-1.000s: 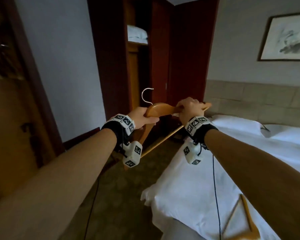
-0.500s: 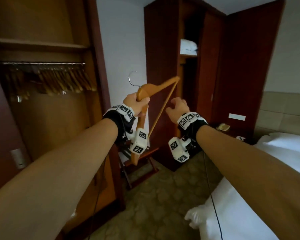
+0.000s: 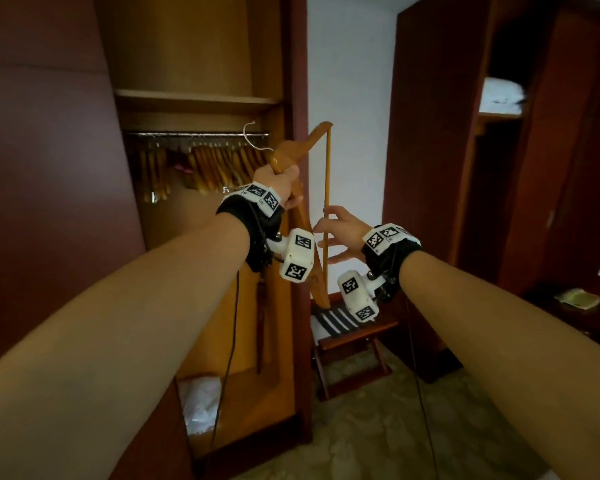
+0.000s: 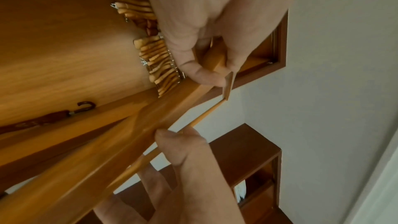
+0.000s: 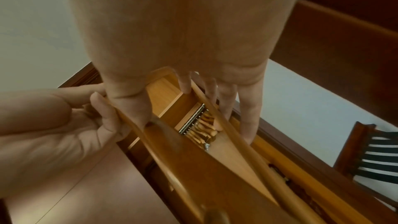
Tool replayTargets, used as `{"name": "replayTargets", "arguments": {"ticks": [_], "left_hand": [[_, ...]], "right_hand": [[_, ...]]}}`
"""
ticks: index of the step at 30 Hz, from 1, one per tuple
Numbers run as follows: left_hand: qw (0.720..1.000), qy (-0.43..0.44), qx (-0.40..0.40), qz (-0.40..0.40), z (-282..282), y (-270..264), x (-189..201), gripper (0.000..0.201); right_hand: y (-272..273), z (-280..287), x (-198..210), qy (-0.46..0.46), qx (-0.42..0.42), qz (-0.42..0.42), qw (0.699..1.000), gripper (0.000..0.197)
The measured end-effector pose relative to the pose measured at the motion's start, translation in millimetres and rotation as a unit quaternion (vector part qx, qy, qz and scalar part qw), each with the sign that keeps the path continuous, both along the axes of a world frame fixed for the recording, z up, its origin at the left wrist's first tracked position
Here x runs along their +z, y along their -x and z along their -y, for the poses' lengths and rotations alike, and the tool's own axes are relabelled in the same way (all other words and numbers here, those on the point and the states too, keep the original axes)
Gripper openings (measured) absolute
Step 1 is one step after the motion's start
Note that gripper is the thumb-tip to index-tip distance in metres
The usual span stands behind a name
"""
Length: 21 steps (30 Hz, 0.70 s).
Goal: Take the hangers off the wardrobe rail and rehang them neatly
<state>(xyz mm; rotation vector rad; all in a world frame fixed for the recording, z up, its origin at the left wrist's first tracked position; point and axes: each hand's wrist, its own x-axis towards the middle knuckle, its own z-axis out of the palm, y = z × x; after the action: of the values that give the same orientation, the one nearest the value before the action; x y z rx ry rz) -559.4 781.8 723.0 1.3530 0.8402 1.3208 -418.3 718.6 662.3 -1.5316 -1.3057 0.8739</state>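
White wall between an open wardrobe on the left and a dark cabinet on the right. Striped luggage rack below. Patterned carpet. Umbrella inside the wardrobe.

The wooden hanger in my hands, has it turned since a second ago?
Yes. The wooden hanger lay roughly level; now it stands nearly upright, its bar parallel to the wardrobe's side post, gripped by the left hand.
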Motion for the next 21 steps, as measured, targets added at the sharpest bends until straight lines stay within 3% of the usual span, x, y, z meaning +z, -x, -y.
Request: {"name": "replayTargets", "arguments": {"ticks": [3,7,10,12,16,21], "left_hand": [[0.999,0.002,0.033,0.016,-39,11,4,0.026],[0.995,0.018,0.080,0.061,-85,26,15,0.017],[0.990,0.035,0.106,0.090,-114,38,20,0.037],[0.987,0.046,0.109,0.108,-129,45,22,0.040],[0.987,0.049,0.112,0.103,-155,53,17,0.017],[0.990,0.026,0.123,0.069,-180,55,8,0.016]], "right_hand": [[8,-46,6,-0.014,0.041,0.023,0.999,0.079],[15,-106,21,-0.042,0.079,0.076,0.993,0.090],[23,-142,26,-0.070,0.104,0.190,0.974,0.097],[26,-161,23,-0.082,0.098,0.256,0.958,0.099],[27,-193,18,-0.131,0.082,0.256,0.954,0.086],[26,-221,15,-0.171,0.074,0.249,0.950,0.068]]}}
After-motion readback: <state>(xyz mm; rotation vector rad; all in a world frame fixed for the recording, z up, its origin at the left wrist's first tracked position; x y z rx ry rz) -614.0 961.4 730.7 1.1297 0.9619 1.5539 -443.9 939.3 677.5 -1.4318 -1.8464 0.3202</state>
